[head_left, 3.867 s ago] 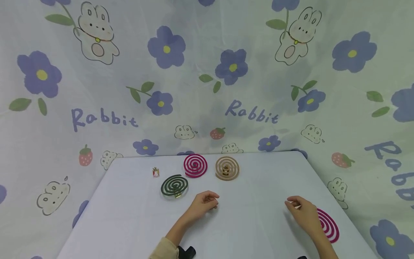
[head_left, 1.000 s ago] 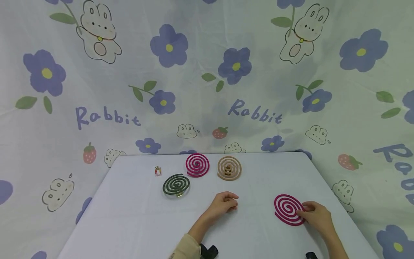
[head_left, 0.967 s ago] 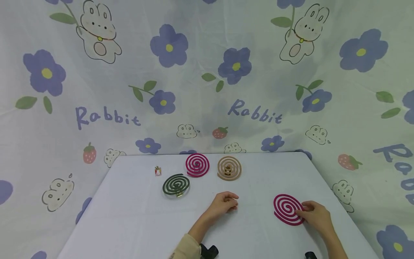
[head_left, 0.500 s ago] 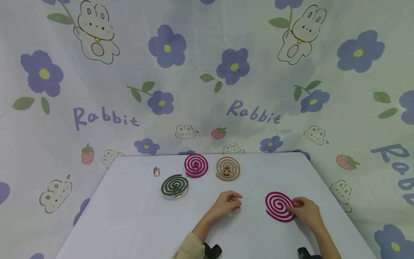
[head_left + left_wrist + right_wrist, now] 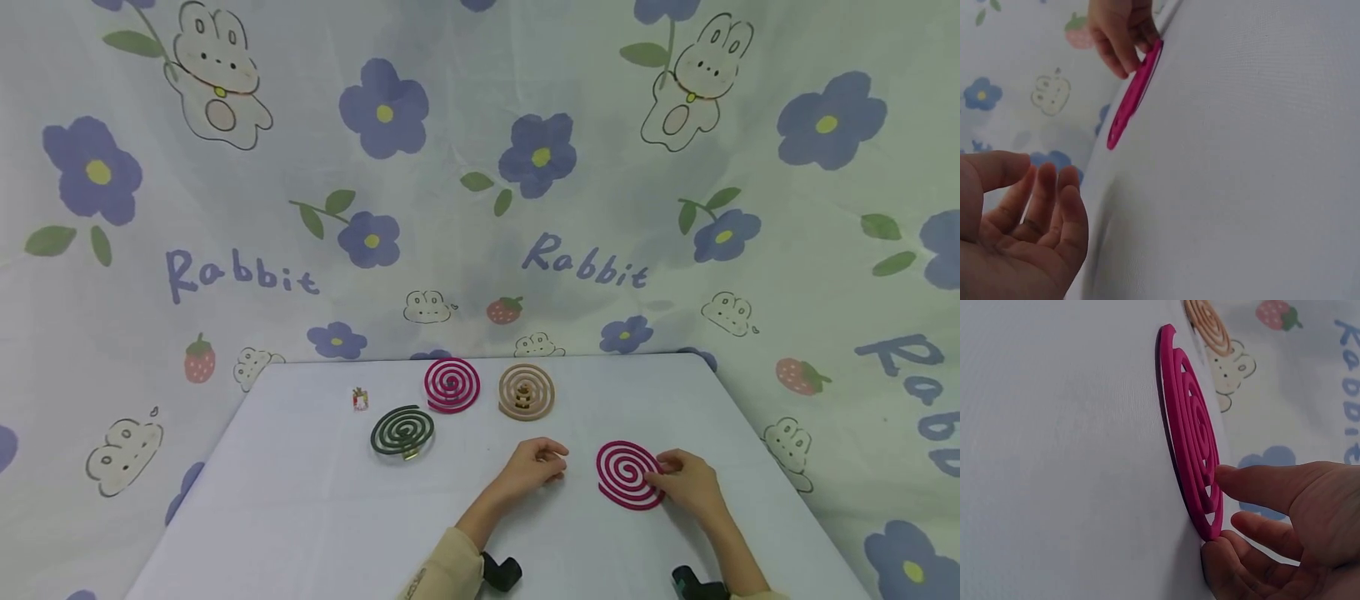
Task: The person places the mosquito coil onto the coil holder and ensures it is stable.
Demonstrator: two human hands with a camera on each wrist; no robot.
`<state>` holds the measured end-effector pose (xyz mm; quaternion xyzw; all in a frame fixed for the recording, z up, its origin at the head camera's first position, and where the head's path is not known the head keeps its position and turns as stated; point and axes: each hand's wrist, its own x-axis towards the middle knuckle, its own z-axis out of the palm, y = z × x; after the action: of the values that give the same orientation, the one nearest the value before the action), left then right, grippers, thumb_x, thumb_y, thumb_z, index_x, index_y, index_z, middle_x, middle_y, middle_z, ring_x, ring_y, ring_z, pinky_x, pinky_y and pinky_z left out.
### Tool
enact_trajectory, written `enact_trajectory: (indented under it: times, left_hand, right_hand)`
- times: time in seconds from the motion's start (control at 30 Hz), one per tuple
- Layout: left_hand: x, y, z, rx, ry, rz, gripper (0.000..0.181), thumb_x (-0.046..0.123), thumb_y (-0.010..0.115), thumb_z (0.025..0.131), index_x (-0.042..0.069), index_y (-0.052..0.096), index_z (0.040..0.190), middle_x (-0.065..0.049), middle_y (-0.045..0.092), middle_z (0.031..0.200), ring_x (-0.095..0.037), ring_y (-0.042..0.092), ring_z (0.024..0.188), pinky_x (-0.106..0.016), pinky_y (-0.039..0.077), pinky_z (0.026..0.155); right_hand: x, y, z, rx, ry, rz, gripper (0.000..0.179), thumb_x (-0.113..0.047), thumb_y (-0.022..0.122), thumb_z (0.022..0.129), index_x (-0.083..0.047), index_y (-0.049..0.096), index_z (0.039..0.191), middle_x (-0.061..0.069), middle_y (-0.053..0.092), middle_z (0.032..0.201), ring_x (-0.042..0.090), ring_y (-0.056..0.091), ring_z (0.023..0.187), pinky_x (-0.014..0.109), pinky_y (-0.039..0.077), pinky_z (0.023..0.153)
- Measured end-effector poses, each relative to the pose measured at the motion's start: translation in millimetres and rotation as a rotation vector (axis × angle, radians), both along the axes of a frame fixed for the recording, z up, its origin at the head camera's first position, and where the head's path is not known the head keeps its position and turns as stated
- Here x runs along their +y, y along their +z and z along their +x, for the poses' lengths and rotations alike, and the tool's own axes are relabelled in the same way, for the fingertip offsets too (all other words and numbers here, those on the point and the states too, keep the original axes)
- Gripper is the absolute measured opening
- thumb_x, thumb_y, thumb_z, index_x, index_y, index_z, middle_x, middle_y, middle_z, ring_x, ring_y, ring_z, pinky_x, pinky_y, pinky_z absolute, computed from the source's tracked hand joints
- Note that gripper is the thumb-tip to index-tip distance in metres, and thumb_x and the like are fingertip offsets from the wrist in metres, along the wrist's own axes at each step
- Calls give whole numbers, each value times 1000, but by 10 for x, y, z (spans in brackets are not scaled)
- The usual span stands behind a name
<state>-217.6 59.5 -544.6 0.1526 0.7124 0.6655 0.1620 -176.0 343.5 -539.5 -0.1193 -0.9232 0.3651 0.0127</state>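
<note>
My right hand pinches the right edge of a magenta mosquito coil, thumb on top and fingers at the rim. In the right wrist view that coil lies nearly flat, close over the white tabletop. To its left my left hand hovers with loosely bent fingers and holds nothing; the left wrist view shows a gap between its thumb and fingertips. Farther back sit a second magenta coil, a tan coil with a small gold piece at its middle, and a dark green coil tilted on a gold stand.
A small red, white and gold piece stands at the back left of the white table. Behind the table's far edge hangs a curtain printed with rabbits and flowers. Black wrist cameras sit under the forearms.
Earlier my right hand was beside the magenta coil at the right edge. It now holds that coil and has brought it left toward the middle. My left hand has moved right.
</note>
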Motion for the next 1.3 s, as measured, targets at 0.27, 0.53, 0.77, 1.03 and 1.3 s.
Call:
enact_trajectory:
  times: [0.27,0.53,0.77,1.03,1.3]
  left_hand:
    - [46,27,-38,27,-4,-32,21,-1,63,88,-8,64,108,-13,66,81,-32,67,76,-26,51,59]
    - [23,154,-65,47,-49,-106,25,3,62,90,-6,61,114,-19,67,85,-35,67,70,-26,48,53]
    - [38,52,-200,94,-107,-217,32,3,68,87,-4,61,118,0,63,78,-16,65,62,-23,49,54]
    - [107,27,-313,120,-193,-341,43,4,72,85,-2,58,126,1,63,79,-9,62,60,-24,50,55]
    - [179,-5,-409,130,-250,-386,49,1,74,82,0,57,128,0,61,78,-10,60,58,-23,51,54]
  right_hand:
    - [-103,-7,-38,29,4,-7,44,-14,80,80,11,61,110,20,65,94,32,63,83,36,56,63]
    - [-236,-8,-96,44,18,-29,41,-12,80,80,10,61,109,17,65,92,29,63,81,36,57,64]
    - [-224,8,-138,16,53,-17,45,-18,82,79,8,62,110,14,63,89,26,61,78,34,55,63]
    - [-63,50,-57,-23,169,-26,58,-22,87,72,3,62,118,6,58,86,19,53,74,31,47,61]
    - [-32,2,-27,-27,268,-31,74,-23,91,65,2,57,125,5,53,86,17,47,69,27,43,57]
